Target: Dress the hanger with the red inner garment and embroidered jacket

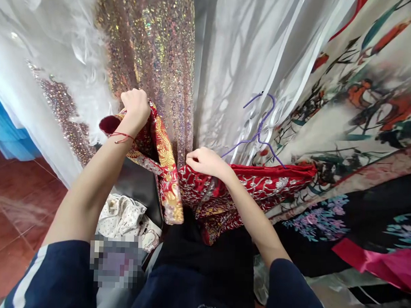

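A red garment with gold and silver embroidery hangs between my hands. My left hand is closed on its left part, near a rolled red opening, and holds it a little higher. My right hand pinches the garment's upper edge near the middle. An embroidered red and gold band hangs down between the two hands. To the right of my right hand, a purple wire hanger stands up out of the garment's top edge, its hook free against the white cloth.
Behind hang a sequined gold-pink dress, white sheer fabric and a bird-patterned cloth. A blue tulle skirt hangs at far left above the red tiled floor. White spotted cloth lies below on a dark surface.
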Demonstrator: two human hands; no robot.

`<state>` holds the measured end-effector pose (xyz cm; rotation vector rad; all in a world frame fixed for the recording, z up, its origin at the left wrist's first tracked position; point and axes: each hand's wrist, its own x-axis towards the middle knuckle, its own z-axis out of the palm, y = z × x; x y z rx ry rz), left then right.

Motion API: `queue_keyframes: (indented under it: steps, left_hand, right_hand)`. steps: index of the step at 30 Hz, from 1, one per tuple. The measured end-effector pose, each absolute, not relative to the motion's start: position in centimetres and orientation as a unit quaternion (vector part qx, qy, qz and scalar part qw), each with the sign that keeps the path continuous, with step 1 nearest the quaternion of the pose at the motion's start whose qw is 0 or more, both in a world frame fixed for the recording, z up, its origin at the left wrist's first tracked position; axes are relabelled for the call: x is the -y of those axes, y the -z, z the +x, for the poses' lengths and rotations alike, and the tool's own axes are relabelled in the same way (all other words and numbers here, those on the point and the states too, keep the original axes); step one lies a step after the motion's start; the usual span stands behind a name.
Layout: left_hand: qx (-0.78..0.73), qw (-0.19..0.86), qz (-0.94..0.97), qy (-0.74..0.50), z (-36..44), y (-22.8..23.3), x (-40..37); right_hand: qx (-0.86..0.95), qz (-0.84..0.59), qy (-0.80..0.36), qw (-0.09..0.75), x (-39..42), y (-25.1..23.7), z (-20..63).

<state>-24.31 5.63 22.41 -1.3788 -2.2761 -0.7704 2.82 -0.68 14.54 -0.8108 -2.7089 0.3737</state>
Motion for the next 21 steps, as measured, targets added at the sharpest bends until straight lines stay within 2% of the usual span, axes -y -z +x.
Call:
queue_keyframes:
  steps: [4, 9, 14, 17, 21]
  left_hand:
    - [0.834, 0.196, -0.461, 0.232, -24.3, -23.3, -5.3]
    - [0.817, 0.172, -0.519, 0.186, -21.2, -22.5, -4.3]
    - [0.774, 0.166, -0.57, 0.222, -18.9, -21.6, -4.3]
    - [0.762, 0.171, -0.575, 0.243, -18.5, -22.3, -3.9]
    - [0.763, 0.182, -0.578, 0.224, -17.4, -23.8, -2.1]
  right_hand:
    - [0.959, -0.177, -0.196, 0.106, 0.8, -15.4, 3.5]
    - [0.952, -0.22, -0.169, 0.131, -0.5, -14.8, 2.5]
    - [0.959, -0.215, -0.173, 0.057, -2.7, -14.5, 0.5]
    - [0.937, -0.313, -0.154, 0.032, -4.6, -14.7, -1.3]
    - [0.886, -0.448, -0.116, 0.038, -7.6, -14.8, -3.4]
